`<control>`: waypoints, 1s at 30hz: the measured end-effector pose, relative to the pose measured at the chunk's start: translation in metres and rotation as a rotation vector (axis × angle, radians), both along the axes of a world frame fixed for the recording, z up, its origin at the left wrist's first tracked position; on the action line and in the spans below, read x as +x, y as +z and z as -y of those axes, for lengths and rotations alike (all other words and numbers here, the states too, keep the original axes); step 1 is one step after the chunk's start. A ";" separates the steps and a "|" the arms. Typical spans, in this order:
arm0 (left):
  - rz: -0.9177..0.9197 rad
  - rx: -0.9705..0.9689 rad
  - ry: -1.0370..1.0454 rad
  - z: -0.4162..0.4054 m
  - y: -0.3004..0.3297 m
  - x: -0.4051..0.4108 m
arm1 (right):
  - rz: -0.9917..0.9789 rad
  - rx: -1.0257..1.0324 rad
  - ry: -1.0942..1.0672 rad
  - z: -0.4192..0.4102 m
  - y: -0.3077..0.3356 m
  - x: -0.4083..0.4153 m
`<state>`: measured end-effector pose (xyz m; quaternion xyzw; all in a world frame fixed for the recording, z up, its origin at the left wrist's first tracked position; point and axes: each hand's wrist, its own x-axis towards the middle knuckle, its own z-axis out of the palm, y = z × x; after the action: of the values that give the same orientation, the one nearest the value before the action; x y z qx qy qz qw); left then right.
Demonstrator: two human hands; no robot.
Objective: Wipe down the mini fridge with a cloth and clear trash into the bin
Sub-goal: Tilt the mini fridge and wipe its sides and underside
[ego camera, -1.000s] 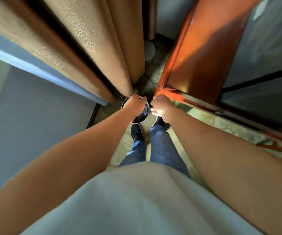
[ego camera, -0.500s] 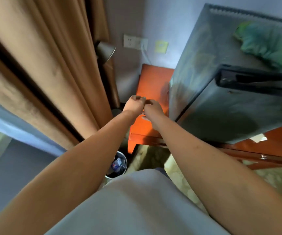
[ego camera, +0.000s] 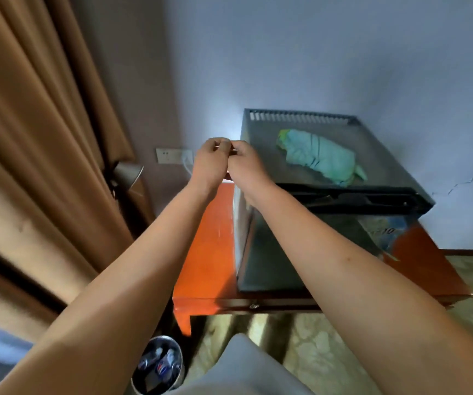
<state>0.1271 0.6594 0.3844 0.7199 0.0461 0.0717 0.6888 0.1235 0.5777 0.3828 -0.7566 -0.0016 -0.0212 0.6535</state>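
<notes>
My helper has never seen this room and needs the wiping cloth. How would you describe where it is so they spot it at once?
Find the dark mini fridge standing on the orange cabinet against the pale wall. On its flat top lies the cloth, a bundled light teal rag with a green edge. It is the only soft, bright thing up there.

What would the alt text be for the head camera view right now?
A person's left hand and right hand meet, fingers curled, beside a mini fridge on an orange cabinet. A teal cloth lies on the fridge; a trash bin stands on the floor below.
</notes>
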 end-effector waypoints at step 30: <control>-0.105 -0.782 0.158 0.139 0.022 0.002 | 0.707 -1.144 0.206 0.164 0.035 0.018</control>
<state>0.1289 0.5202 0.4063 0.4003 0.1601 0.0645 0.9000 0.1416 0.4140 0.4178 -0.9267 -0.2981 -0.2008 0.1095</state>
